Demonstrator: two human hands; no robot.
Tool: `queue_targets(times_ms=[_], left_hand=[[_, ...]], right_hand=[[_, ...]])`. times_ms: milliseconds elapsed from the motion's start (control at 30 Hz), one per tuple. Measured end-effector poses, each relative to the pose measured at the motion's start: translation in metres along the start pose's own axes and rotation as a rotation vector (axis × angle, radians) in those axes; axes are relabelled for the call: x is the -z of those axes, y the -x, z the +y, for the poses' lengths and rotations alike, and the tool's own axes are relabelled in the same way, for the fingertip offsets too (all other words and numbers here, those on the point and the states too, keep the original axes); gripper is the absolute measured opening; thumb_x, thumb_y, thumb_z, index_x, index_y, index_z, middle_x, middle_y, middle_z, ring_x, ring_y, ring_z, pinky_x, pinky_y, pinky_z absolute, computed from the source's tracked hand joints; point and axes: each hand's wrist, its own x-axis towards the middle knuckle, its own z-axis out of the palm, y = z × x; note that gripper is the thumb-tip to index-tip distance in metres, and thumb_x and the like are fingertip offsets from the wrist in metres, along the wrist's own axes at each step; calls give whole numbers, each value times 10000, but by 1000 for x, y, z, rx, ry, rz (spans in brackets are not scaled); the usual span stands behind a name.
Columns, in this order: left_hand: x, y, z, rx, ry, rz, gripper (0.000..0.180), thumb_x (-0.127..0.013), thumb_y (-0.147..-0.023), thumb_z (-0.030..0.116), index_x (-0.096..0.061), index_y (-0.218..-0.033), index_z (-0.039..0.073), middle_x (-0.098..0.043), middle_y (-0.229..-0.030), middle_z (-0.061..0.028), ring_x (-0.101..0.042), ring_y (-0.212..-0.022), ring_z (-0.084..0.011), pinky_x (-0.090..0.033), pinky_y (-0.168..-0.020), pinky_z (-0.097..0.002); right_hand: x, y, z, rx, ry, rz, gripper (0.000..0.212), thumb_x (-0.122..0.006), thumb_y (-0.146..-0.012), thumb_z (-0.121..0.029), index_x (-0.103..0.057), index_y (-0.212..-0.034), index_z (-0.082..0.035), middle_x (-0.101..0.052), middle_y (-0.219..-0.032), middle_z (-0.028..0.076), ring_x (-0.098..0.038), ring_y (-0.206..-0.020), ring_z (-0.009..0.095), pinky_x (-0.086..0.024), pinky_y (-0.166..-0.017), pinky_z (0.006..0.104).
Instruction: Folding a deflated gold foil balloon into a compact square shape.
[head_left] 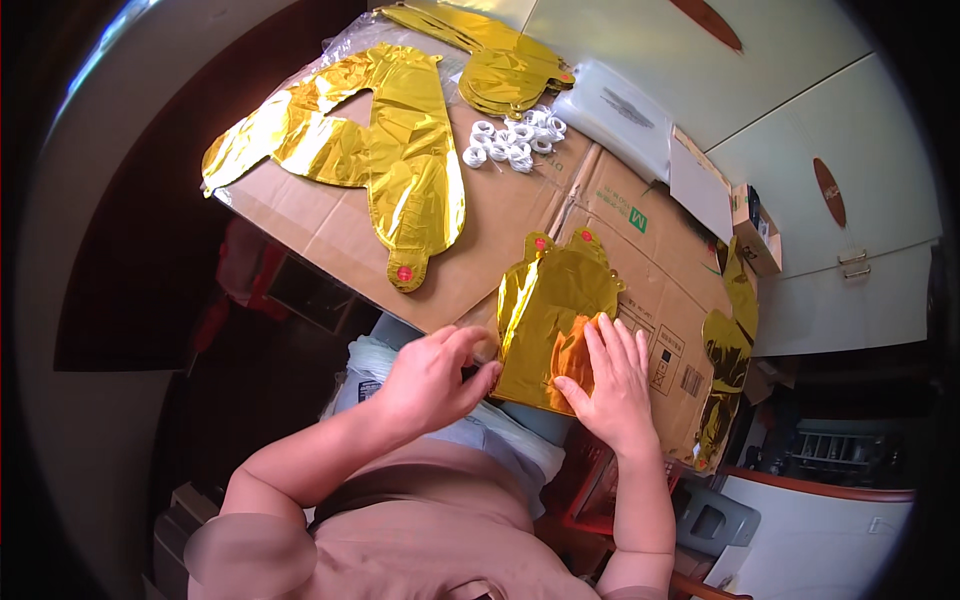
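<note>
A folded gold foil balloon (535,310) lies near the front edge of a cardboard sheet, its two tabs with red dots pointing away from me. My right hand (615,385) rests flat on its right side, fingers stretched out; an orange patch shows on the foil beside the palm. Close to the balloon's left edge is my left hand (432,378), fingers bent and thumb apart from the index finger, with nothing visible between them. Farther left, a large gold foil balloon (415,170) is spread flat, with a red dot on its near tab.
White ribbon rolls (515,138) sit in a heap at the back. Behind them are stacked gold foil balloons (505,75) and a clear plastic bag (615,110). More gold foil (728,345) hangs along the right edge of the cardboard (320,225). A small wooden box (762,235) stands by the cabinets.
</note>
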Motion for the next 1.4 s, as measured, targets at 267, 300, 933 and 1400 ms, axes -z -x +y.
queue_targets(times_ms=[267, 300, 933, 1400], left_hand=[[-5, -26, 7, -158, -384, 135, 464, -815, -741, 369, -683, -1063, 62, -581, -840, -83, -587, -807, -271, -457, -716, -395], [-10, -28, 7, -153, -401, 147, 521, -827, -711, 402, -668, -1084, 75, -560, -858, -67, -551, -827, -256, -412, -746, -395], [-22, -30, -8, -167, -300, 244, 566, -849, -642, 416, -658, -1081, 115, -519, -883, -36, -505, -846, -233, -370, -772, -390], [-5, -44, -23, -353, -123, 63, 456, -767, -719, 255, -674, -1135, 95, -599, -1050, -56, -553, -989, -250, -406, -855, -388]], right_hand=[[42, -43, -14, 114, 42, -60, 605, -822, -756, -289, -607, -1237, 8, -621, -1184, 150, -589, -1106, 325, -405, -1042, 504], [47, -48, -15, 115, 48, -73, 583, -823, -756, -256, -605, -1231, 4, -629, -1145, 140, -616, -1055, 320, -449, -997, 488], [31, -127, -39, 615, 228, -80, 48, -617, -813, -123, -614, -823, -77, -555, -1020, 112, -590, -912, 265, -491, -733, 379], [34, -108, -25, 588, 210, -152, 73, -628, -780, -106, -573, -822, -81, -574, -833, 72, -625, -773, 229, -516, -693, 362]])
